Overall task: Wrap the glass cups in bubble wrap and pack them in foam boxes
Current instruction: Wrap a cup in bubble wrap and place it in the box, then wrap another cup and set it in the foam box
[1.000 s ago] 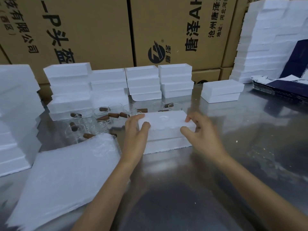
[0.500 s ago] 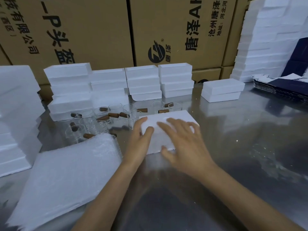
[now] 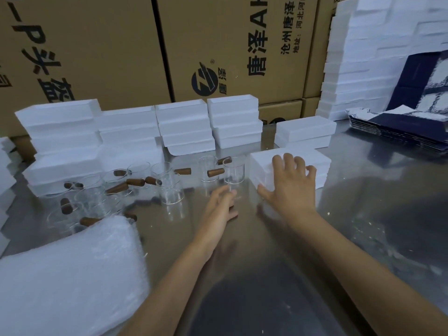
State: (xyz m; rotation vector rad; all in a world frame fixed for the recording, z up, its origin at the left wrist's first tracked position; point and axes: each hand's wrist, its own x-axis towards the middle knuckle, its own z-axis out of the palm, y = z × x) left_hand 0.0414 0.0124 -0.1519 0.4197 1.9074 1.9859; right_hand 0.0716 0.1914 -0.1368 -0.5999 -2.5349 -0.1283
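A closed white foam box (image 3: 315,163) lies on the steel table (image 3: 266,275) right of centre. My right hand (image 3: 289,187) presses on its top with spread, bent fingers, thumb at the near left corner. My left hand (image 3: 219,206) hovers relaxed just left of the box, holding nothing, near a clear glass cup (image 3: 233,174). Several glass cups with brown wooden handles (image 3: 135,183) stand at the left. A stack of bubble wrap sheets (image 3: 68,275) lies at the near left.
Stacks of white foam boxes (image 3: 186,127) line the back of the table, another closed one (image 3: 304,132) behind the pressed box. A tall foam pile (image 3: 368,57) and flat dark blue cartons (image 3: 400,129) fill the far right. Large cardboard boxes (image 3: 230,44) form the back wall.
The foam box has slid right and away under my right hand. My left hand has let go of the box's left end and now hangs free beside it.
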